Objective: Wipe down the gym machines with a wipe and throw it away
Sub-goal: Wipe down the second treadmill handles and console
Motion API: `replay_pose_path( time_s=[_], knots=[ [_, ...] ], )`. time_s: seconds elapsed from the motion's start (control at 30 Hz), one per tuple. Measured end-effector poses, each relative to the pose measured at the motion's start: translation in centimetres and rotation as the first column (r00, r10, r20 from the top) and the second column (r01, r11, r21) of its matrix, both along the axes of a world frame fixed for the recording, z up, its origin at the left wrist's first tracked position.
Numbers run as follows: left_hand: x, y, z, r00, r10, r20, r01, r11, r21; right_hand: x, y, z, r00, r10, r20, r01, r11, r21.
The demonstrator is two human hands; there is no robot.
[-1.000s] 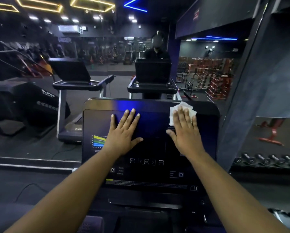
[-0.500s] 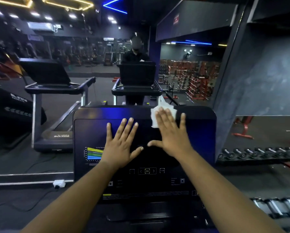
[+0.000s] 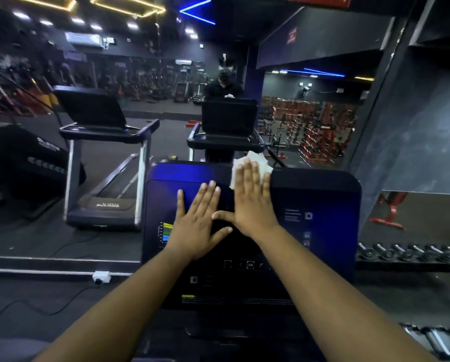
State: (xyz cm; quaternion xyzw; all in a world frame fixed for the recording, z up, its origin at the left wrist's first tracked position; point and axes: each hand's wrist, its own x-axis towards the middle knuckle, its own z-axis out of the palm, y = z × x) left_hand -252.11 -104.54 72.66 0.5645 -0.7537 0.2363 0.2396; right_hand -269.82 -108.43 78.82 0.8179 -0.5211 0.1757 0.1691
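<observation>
A dark treadmill console (image 3: pixel 317 205) with a glossy screen stands right in front of me. A white wipe (image 3: pixel 239 165) lies at the console's top edge near the middle. My right hand (image 3: pixel 252 202) presses flat on the wipe with straight fingers, and the wipe sticks out beyond the fingertips. My left hand (image 3: pixel 196 220) rests flat on the screen just left of the right hand, fingers spread. The two thumbs nearly touch.
A wall mirror ahead reflects this treadmill and a person in dark clothes (image 3: pixel 225 87). Another treadmill (image 3: pixel 106 152) stands to the left. A row of dumbbells (image 3: pixel 411 253) lies at the right, by a dark pillar (image 3: pixel 411 126). A white power socket (image 3: pixel 101 276) and cables lie on the floor.
My right hand has slid the wipe leftward along the top of the console, from the right side to near the middle. The left hand has stayed flat on the screen.
</observation>
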Motion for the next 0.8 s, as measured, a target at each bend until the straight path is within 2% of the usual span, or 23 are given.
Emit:
replay_pose_path(
  time_s=[0.13,0.2,0.37,0.57,0.67,0.8],
  knots=[
    [7.1,1.7,-1.5,0.983,0.155,-0.102,-0.156,0.988,-0.001,5.3,0.1,0.5,0.980,0.107,-0.166,-0.112,0.994,-0.019],
    [9.9,2.6,-2.2,0.976,0.201,-0.086,-0.199,0.980,0.030,7.7,0.1,1.0,0.964,0.137,-0.228,-0.150,0.988,-0.041],
    [13.3,4.4,-3.8,0.982,0.187,-0.003,-0.187,0.982,-0.003,13.4,0.6,1.7,0.921,0.185,-0.343,-0.209,0.977,-0.035],
    [15.3,5.3,-5.7,0.982,0.182,0.058,-0.186,0.980,0.071,12.2,4.2,-6.2,0.826,0.291,-0.483,-0.303,0.951,0.055],
    [15.4,5.3,-6.0,0.979,0.192,0.070,-0.198,0.977,0.085,11.1,3.0,-5.4,0.765,0.296,-0.571,-0.347,0.938,0.021],
    [15.2,5.5,-5.7,0.974,0.208,0.088,-0.217,0.970,0.111,11.9,0.7,0.2,0.893,0.122,-0.433,-0.186,0.976,-0.109]
  ],
)
